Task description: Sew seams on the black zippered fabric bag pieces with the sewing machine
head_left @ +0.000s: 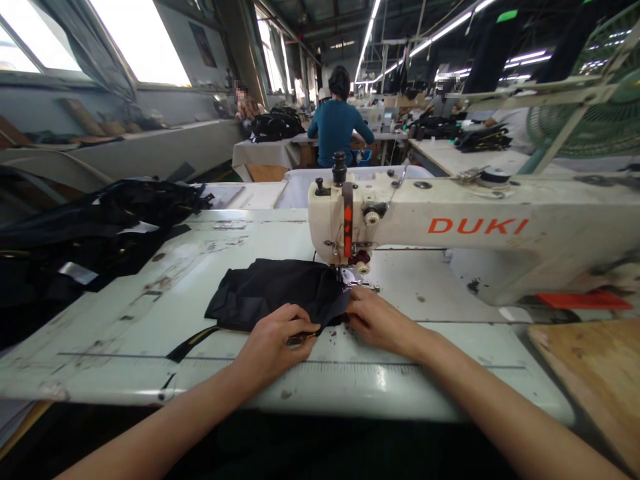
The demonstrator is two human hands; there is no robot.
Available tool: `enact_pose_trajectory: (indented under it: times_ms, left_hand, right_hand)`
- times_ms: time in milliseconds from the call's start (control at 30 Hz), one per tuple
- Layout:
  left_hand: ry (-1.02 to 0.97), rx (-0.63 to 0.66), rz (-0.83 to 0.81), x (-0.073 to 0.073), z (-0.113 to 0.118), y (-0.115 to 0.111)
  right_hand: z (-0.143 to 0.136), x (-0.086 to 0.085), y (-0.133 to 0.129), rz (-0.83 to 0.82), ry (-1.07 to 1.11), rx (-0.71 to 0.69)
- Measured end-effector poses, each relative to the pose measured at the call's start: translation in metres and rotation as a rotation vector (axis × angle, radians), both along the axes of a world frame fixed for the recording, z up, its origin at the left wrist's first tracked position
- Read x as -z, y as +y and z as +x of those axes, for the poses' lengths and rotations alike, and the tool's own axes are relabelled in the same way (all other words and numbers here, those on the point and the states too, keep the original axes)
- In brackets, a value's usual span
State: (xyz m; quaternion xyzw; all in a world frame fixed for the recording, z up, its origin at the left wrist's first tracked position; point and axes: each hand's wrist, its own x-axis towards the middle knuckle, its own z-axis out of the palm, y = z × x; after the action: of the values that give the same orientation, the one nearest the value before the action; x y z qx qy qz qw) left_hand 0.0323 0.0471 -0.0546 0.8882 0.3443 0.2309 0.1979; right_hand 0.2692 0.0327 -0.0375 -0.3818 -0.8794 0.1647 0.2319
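Note:
A piece of black fabric (273, 290) lies on the pale green sewing table, its right end at the needle and presser foot of the white sewing machine (327, 220). My left hand (280, 339) is closed on the fabric's near edge, with a bit of gold-coloured zipper showing between thumb and fingers. From under the fabric a black zipper tape (193, 343) with a gold line sticks out to the left. Just right of the presser foot, my right hand (377, 319) pinches the fabric's right corner; its fingertips are partly hidden.
Dark fabric pieces with white labels (80, 272) are heaped on the left. A ruler scale (425, 365) runs along the table's front edge. To the right lies a wooden board (595, 373). A person in a teal top (340, 127) sits farther back; a green fan (585, 120) stands right.

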Motion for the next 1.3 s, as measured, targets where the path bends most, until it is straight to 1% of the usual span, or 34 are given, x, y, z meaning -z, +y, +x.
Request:
enact_pose_trajectory:
  times_ms: [200, 367, 500, 700, 900, 1033, 1167, 1300]
  left_hand:
    - [-0.111, -0.062, 0.063, 0.009, 0.006, -0.008]
    - [-0.070, -0.140, 0.019, 0.007, 0.010, -0.010]
    - [-0.025, -0.184, 0.007, 0.005, 0.015, -0.013]
    - [-0.060, -0.225, 0.017, 0.007, 0.019, -0.016]
    - [-0.068, -0.205, -0.006, 0.004, 0.015, -0.015]
    - [-0.045, -0.228, -0.010, 0.003, 0.014, -0.016]
    - [-0.061, -0.203, 0.029, 0.006, 0.015, -0.015]
    - [-0.053, -0.160, 0.104, 0.009, 0.016, -0.018]
  right_hand:
    - [-0.001, 0.001, 0.002, -0.033, 0.029, 0.008]
    - [-0.003, 0.002, 0.000, -0.031, 0.034, 0.039]
    - [-0.009, 0.009, 0.001, -0.013, 0.047, 0.057]
    - [-0.016, 0.021, 0.003, 0.069, 0.024, 0.059]
    - [-0.017, 0.023, 0.001, 0.156, -0.035, 0.035]
    - [-0.015, 0.025, 0.002, 0.186, -0.038, 0.024]
    - [-0.014, 0.025, 0.003, 0.193, -0.053, 0.002]
    - [-0.013, 0.021, 0.002, 0.180, -0.099, -0.022]
